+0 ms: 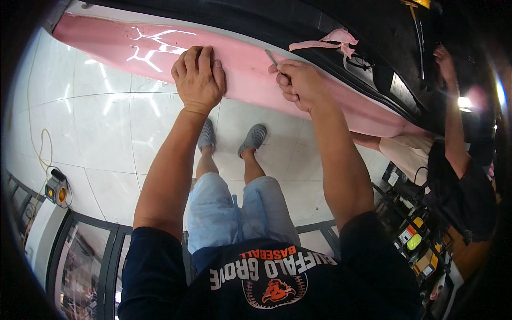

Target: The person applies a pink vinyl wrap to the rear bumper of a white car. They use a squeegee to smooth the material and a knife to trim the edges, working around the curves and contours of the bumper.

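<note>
Across the far side of the scene, the long pink panel (250, 64) runs from far left down toward the right, with a dark car body (298, 21) beyond its far edge. Near you lies the glossy white tiled floor (101, 122), where your grey shoes (255, 137) stand just below the panel.

To the right, another person's arm (453, 117) reaches up to the dark body, well apart from your own hands.

Your left hand (198, 77) lies palm-down on the pink surface, fingers close together and curled over its far edge, its grip pressing rather than holding anything. Your right hand (298, 85) sits just to the right, its grip pinching a thin metal blade tool (271, 57) whose tip touches the pink surface.

A loose curl of pink film strip (333, 40) hangs on the dark edge, far right of the tool. At the near left, a small orange and black device (56, 191) rests on the floor with a yellow cable (40, 149).
</note>
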